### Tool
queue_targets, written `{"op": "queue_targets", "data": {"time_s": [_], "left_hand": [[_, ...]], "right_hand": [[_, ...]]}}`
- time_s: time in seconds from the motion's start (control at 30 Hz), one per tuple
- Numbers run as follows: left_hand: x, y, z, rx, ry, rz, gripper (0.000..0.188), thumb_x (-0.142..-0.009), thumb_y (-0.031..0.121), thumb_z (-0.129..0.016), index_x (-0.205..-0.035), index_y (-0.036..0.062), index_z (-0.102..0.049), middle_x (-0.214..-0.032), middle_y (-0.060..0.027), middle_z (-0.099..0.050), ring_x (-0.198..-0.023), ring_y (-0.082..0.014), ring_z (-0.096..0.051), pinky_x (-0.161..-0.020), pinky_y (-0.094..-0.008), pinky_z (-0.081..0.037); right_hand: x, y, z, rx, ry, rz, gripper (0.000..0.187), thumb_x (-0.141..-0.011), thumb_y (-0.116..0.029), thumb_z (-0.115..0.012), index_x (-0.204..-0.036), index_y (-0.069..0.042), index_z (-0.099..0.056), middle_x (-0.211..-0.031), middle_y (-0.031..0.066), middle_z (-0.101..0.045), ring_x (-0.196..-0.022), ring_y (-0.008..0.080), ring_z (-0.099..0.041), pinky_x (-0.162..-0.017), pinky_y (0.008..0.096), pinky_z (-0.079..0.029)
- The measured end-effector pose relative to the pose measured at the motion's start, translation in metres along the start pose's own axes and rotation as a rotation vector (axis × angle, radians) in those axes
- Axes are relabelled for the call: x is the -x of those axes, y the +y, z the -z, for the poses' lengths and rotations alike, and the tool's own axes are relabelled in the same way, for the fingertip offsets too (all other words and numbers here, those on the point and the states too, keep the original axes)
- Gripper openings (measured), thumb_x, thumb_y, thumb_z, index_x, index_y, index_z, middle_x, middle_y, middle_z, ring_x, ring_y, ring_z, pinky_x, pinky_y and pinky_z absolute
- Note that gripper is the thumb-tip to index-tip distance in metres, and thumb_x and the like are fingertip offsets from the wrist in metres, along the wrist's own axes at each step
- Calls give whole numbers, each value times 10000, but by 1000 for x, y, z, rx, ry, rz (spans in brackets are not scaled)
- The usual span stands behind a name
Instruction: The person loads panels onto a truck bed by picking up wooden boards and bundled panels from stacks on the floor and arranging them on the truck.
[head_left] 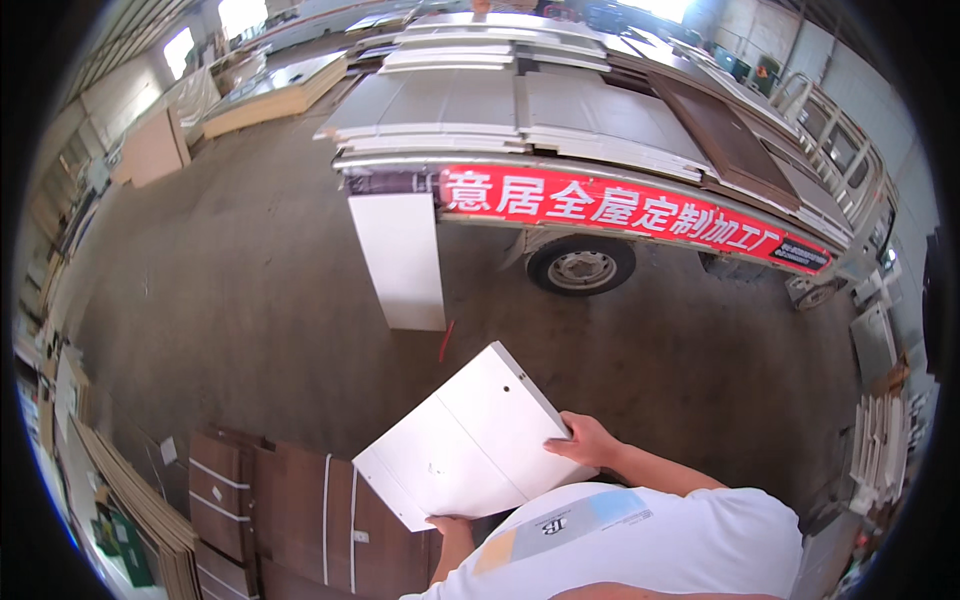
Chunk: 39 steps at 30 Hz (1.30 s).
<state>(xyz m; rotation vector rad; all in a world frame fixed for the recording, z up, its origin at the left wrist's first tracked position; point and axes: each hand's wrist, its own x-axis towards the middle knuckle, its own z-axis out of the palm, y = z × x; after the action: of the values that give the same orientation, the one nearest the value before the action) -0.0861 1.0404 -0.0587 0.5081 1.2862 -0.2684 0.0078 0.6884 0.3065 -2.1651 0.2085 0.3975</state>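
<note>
A stack of white rectangular panels [465, 430] is held tilted in front of my body. Small dark holes show near its far corner, and a thin line runs across its face. My right hand [585, 440] grips the right edge, thumb on top and the other fingers hidden beneath. At the near left edge, my left hand [452, 524] holds the same stack, mostly covered by it. Beyond stands a flatbed truck [600, 215] loaded with grey, white and brown boards [590, 110]. One white panel [402, 265] leans upright against the truck's rear left corner.
Strapped dark brown panels [300, 510] lie at the lower left, beside upright thin boards [140, 500]. White boards [878, 445] stand at the right. A thick board stack [275, 95] sits at the far left. A red strip [446, 342] lies on the concrete floor [230, 300].
</note>
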Motion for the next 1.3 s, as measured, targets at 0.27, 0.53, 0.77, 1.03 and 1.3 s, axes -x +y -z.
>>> {"op": "queue_targets", "data": {"time_s": [0.27, 0.53, 0.77, 1.03, 1.3], "left_hand": [[81, 9, -156, 222, -758, -208, 1043, -839, 941, -203, -1600, 242, -343, -1674, -43, -299, -1500, -379, -298, -1201, -634, -232], [227, -33, -368, 169, -756, -519, 1011, -855, 931, -243, -1593, 249, -346, -1664, -26, -302, -1502, -356, -293, -1206, -610, -230], [288, -103, -498, 55, -875, -340, 991, -851, 925, -332, -1585, 259, -350, -1662, -4, -297, -1503, -297, -286, -1222, -540, -242], [239, -120, -685, -278, -1024, -157, 750, -981, 709, -454, -1528, 195, -425, -1575, -41, -435, -1434, -296, -410, -1157, -509, -364], [277, -102, -904, -559, -1261, 86, 477, -1063, 332, -519, -1468, 82, -481, -1425, -98, -601, -1294, -305, -591, -1077, -497, -485]], "right_hand": [[42, 98, 135, -177, 156, 360, 452, -752, -262, -924, -1044, -15, -682, -953, 98, -698, -895, 145, -655, -786, 318, -531], [-2, 142, 275, -1033, 820, 446, 380, -1042, -421, -576, -1039, -45, -633, -905, -28, -575, -836, 81, -502, -771, 293, -436], [-68, 219, 414, -1412, 942, 69, 399, -1039, -443, -547, -1052, -60, -658, -979, 30, -640, -909, 153, -584, -884, 326, -467], [-149, 207, 560, -922, 994, 98, 501, -939, -412, -735, -1235, -17, -648, -1063, 26, -683, -954, 127, -617, -869, 316, -488], [-226, 206, 725, -650, 1040, 94, 430, -910, -305, -761, -1186, 16, -686, -1078, 47, -705, -975, 133, -653, -893, 274, -501]]}}
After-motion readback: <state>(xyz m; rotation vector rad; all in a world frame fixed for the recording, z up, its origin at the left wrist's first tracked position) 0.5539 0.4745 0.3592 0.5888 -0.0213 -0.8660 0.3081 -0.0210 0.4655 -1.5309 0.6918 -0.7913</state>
